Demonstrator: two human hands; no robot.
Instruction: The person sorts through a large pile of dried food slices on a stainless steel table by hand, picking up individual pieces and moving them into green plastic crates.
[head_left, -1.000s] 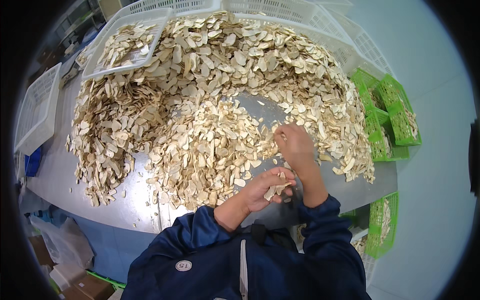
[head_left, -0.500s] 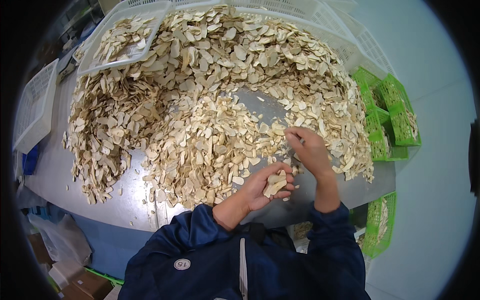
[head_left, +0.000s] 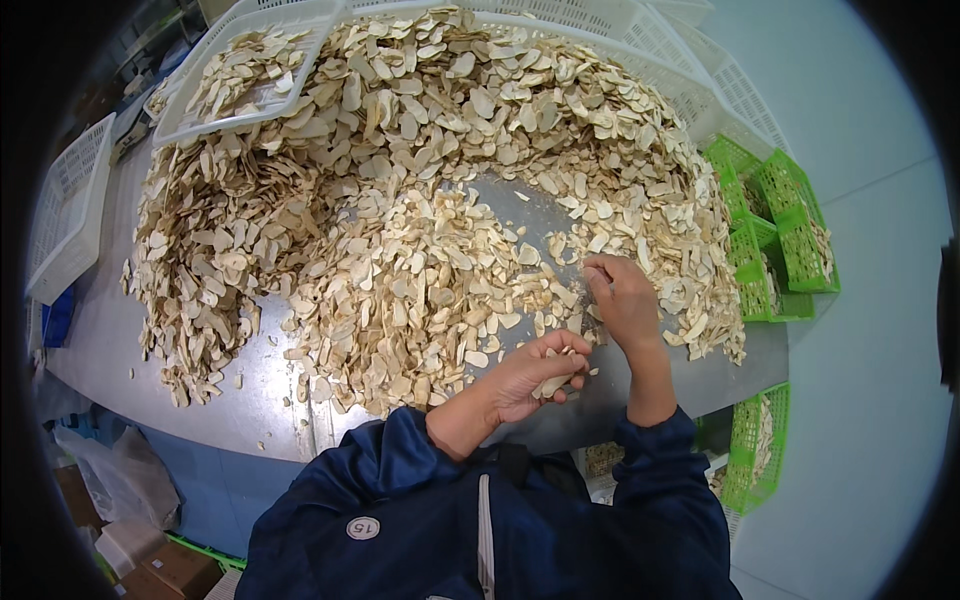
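Here, the left hand (head_left: 528, 378) cupped pale slices (head_left: 553, 383) for collecting, while the right hand (head_left: 622, 298) pinched another from the heap (head_left: 400, 260) on the surface (head_left: 250, 400).

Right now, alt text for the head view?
A person's left hand holds a few pale dried slices while the right hand picks at a huge slice pile on a metal table, with white and green baskets around.

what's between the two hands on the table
In the head view, a short stretch of bare metal table with a few loose pale slices separates the left hand, cupping slices, from the right hand.
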